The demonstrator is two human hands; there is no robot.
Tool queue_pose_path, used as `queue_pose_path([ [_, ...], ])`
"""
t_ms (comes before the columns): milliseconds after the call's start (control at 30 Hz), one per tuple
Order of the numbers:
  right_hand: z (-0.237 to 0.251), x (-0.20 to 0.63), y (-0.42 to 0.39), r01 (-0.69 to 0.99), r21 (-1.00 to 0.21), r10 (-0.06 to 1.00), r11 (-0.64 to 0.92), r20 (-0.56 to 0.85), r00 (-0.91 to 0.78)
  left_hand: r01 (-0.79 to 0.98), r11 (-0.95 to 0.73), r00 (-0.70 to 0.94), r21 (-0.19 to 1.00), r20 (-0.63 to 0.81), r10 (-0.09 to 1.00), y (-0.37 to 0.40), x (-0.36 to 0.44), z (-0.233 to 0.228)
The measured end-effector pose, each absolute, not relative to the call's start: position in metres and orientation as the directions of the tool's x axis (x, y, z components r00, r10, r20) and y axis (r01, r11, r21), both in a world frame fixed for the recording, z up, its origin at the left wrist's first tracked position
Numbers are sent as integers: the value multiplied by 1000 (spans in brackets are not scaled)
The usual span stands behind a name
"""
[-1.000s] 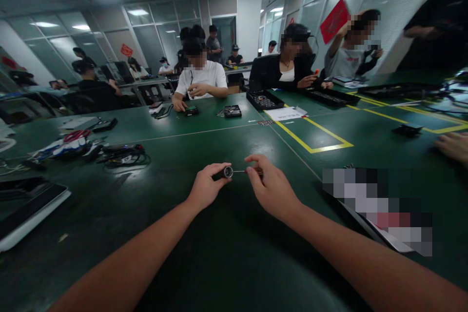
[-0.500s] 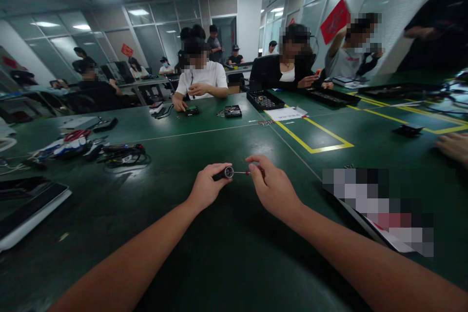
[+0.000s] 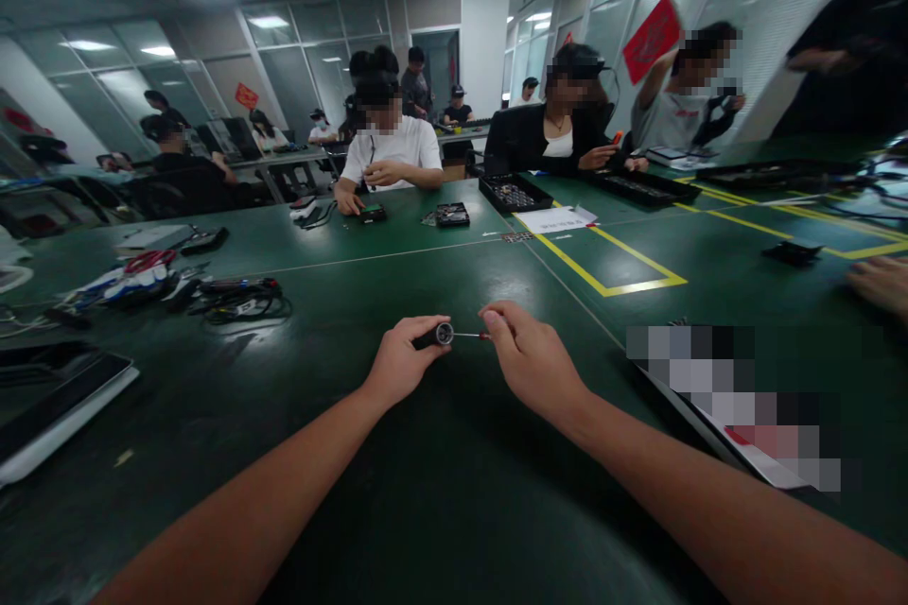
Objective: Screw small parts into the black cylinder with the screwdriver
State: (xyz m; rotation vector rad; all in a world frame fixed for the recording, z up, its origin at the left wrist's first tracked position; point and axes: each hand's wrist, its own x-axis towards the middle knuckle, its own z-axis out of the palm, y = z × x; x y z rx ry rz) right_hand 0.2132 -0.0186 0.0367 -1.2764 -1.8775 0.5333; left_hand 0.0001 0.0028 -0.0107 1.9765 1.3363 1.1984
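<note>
We worked over a smooth green table mat point(image 3: 397, 510). Our left hand point(image 3: 398, 367) pinched a small black cylinder with a silver end point(image 3: 441, 334) just above it. Our right hand point(image 3: 531, 361) gripped a thin red-handled screwdriver point(image 3: 474, 336), tip at the cylinder. Tangled cables point(image 3: 237, 300) lay well apart. No writing was legible.

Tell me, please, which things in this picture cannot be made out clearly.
Head view only:
- Screwdriver: the handle is hidden inside the right hand; only the thin shaft shows.
- Small cylinder: the left hand covers its body; too small to identify.
- Item right of the hands: blurred into blocks.
- Another person's hand: cut off by the right edge.
</note>
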Motion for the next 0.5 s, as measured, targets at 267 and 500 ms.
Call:
queue_pose_path([
  [267, 33, 211, -20, 588, -680, 894, 438, 401, -202, 476, -412, 132, 777, 399, 907, 5, -1, -12],
  [500, 34, 211, -19, 563, -709, 900, 425, 394, -184, 476, -404, 134, 781, 389, 911, 3, -1, -10],
])
